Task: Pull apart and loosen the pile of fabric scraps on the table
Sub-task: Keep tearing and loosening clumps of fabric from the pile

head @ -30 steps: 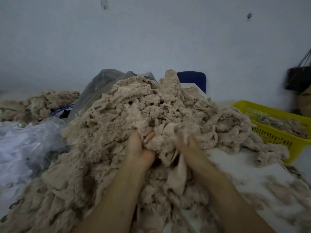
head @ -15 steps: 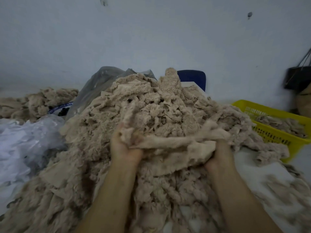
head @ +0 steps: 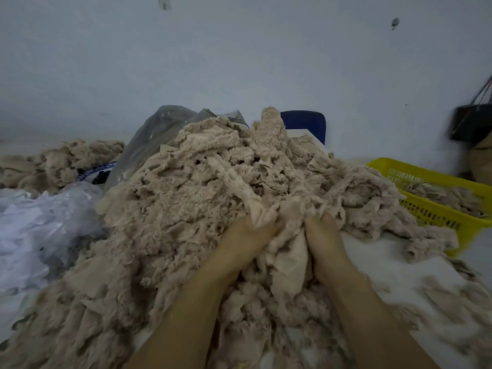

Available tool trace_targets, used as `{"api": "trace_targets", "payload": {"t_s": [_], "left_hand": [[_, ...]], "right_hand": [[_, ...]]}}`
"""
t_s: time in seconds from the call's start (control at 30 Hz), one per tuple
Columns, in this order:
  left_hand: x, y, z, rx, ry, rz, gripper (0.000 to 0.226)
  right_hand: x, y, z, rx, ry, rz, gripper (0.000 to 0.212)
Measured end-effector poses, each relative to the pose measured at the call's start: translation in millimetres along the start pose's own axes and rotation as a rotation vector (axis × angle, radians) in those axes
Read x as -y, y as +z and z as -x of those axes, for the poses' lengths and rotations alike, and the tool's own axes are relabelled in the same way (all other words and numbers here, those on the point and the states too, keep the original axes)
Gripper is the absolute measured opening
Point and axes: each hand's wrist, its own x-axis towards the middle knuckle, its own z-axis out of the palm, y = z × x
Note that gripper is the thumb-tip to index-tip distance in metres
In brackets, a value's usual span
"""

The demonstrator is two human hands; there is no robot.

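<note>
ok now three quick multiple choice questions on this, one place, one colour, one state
1. The basket sits where, relative to the pile of fabric scraps? A) left B) right C) on top
2. The basket's colour? A) yellow B) red C) green
3. The left hand and right hand are: A) flat on bare table B) lifting the basket C) gripping scraps

1 B: it stands at the view's right edge. 2 A: its mesh walls are yellow. 3 C: both hands' fingers are buried in bunched fabric.
</note>
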Motion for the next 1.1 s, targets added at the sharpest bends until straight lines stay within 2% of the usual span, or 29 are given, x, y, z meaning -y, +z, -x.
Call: {"api": "trace_targets", "payload": {"t_s": [0.1, 0.17, 0.2, 0.23, 0.27, 0.33, 0.37, 0.43, 0.53, 0.63, 0.67, 0.73, 0.77, 0.83, 0.9, 0.97, 1.03, 1.1], "left_hand": [[-3, -16, -5, -0.347, -0.052, 0.176, 0.022], [-7, -43, -7, -0.581, -0.125, 0.515, 0.031], [-6, -59, -8, -0.641, -0.125, 0.674, 0.032], [-6, -71, -6, -0.641, -0.119, 0.735, 0.034], [-6, -74, -4, -0.574, -0.107, 0.699, 0.041], [-3, -54, -1, -0.429, -0.112, 0.467, 0.046], [-5, -38, 1, -0.369, -0.117, 0.344, 0.042], [-7, -13, 3, -0.216, -0.019, 0.097, 0.036], [-3, -3, 3, 0.010, 0.047, -0.001, 0.017], [-5, -4, 5, 0.269, 0.011, -0.029, 0.042], [-5, -4, 6, 0.327, -0.003, -0.064, 0.040], [-4, -1, 7, 0.417, -0.023, -0.215, 0.020], [-5, 1, 8, 0.417, -0.047, -0.272, 0.011], [-1, 0, 5, 0.286, -0.085, -0.284, 0.008], [-2, -6, 4, 0.097, -0.106, -0.108, 0.012], [-3, -12, 2, -0.020, -0.139, 0.084, 0.014], [-4, -17, 2, -0.043, -0.164, 0.241, 0.017], [-6, -32, 4, -0.042, -0.088, 0.492, 0.018]], "right_hand": [[4, -13, -2, -0.049, 0.008, -0.099, 0.015], [11, -33, -11, -0.187, 0.041, -0.277, 0.023], [15, -44, -15, -0.261, 0.058, -0.358, 0.024], [17, -53, -19, -0.292, 0.067, -0.421, 0.026], [19, -57, -19, -0.250, 0.070, -0.476, 0.028], [17, -40, -17, -0.049, 0.092, -0.524, 0.029], [12, -27, -12, 0.046, 0.105, -0.478, 0.031], [7, -6, -2, 0.144, 0.102, -0.355, 0.036], [1, 0, 3, 0.164, 0.075, -0.247, 0.033], [1, 2, 7, 0.189, -0.005, -0.079, 0.023], [0, 4, 8, 0.166, -0.024, -0.030, 0.022], [-4, 9, 7, 0.132, -0.031, 0.002, 0.015], [-5, 11, 6, 0.132, -0.016, -0.026, 0.011], [-2, 9, 1, 0.102, 0.004, -0.206, 0.011], [5, 1, -7, 0.030, -0.006, -0.497, 0.023], [6, -7, -14, -0.010, 0.023, -0.669, 0.035], [7, -15, -17, 0.006, 0.077, -0.715, 0.033], [12, -33, -22, 0.005, 0.107, -0.806, 0.025]]}}
